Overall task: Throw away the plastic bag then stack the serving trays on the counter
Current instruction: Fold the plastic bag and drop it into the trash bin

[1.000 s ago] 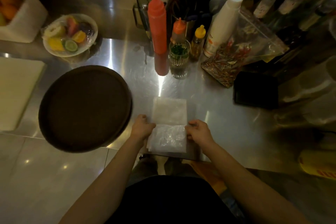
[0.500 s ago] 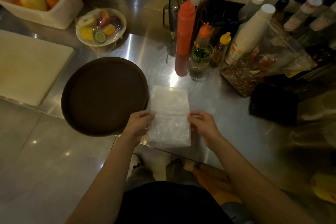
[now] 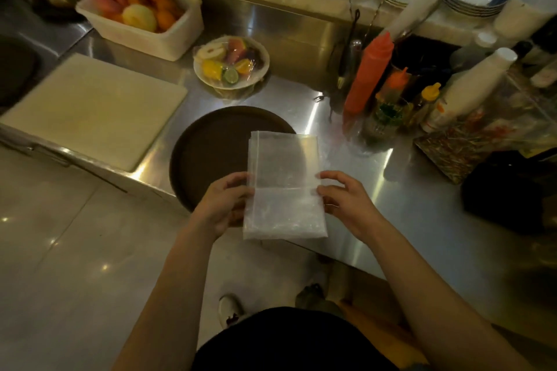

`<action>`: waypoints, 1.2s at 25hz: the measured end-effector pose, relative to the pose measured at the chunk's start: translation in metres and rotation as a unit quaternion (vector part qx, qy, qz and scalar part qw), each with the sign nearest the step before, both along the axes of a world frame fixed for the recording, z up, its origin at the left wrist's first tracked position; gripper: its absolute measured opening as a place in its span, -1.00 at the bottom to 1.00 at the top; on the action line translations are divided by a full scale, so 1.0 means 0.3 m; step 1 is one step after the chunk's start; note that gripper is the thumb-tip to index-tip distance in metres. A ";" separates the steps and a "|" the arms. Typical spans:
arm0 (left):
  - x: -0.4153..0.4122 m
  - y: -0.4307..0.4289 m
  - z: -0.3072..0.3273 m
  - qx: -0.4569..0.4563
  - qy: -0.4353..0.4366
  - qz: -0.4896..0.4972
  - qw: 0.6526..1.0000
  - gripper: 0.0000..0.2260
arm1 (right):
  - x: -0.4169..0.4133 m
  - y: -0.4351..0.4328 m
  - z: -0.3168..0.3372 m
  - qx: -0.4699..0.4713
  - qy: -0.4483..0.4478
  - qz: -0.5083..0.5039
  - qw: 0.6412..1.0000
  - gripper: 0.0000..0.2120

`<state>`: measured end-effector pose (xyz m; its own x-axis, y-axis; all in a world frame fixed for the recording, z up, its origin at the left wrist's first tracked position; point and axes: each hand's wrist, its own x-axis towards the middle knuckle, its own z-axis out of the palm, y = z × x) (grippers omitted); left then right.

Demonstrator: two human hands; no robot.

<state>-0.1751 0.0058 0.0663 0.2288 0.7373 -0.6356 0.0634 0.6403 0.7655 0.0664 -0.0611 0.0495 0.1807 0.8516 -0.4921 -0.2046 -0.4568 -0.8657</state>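
Note:
A clear, flat plastic bag (image 3: 284,187) hangs lifted above the steel counter's front edge. My left hand (image 3: 224,205) pinches its left side and my right hand (image 3: 342,200) pinches its right side. Behind the bag a round dark brown serving tray (image 3: 211,153) lies on the counter (image 3: 422,208), overhanging the front edge a little; the bag covers the tray's right part. I cannot tell whether it is one tray or a stack.
A white cutting board (image 3: 93,108) lies left of the tray. Behind it are a tub of fruit (image 3: 141,13) and a wrapped fruit plate (image 3: 230,65). Sauce bottles (image 3: 369,72), a glass, a bag of chillies (image 3: 461,144) and a black box (image 3: 509,190) crowd the right. Plates are stacked on the back ledge.
Both hands have lifted the bag off the counter and toward the tray. The view has swung left and up, bringing the cutting board and fruit tub into sight.

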 end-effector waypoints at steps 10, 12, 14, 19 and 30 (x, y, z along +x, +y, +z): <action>-0.378 0.085 0.010 0.033 -0.139 -0.063 0.988 -0.83 | -0.299 0.015 0.081 0.040 0.060 -0.020 0.997 -0.83; -0.387 0.081 0.018 0.039 -0.169 -0.064 0.983 -0.83 | -0.297 0.013 0.101 0.050 0.072 -0.021 0.996 -0.79; -0.382 0.072 0.027 0.051 -0.178 -0.063 0.981 -0.80 | -0.281 0.016 0.129 0.070 0.069 -0.004 0.995 -0.76; -0.349 0.065 0.049 0.052 -0.164 -0.050 0.984 -0.81 | -0.228 0.047 0.203 0.112 -0.005 0.060 0.992 -0.66; -0.221 0.005 0.150 0.102 -0.069 -0.275 0.954 -0.70 | -0.190 0.099 0.332 0.192 -0.164 0.171 0.952 -0.71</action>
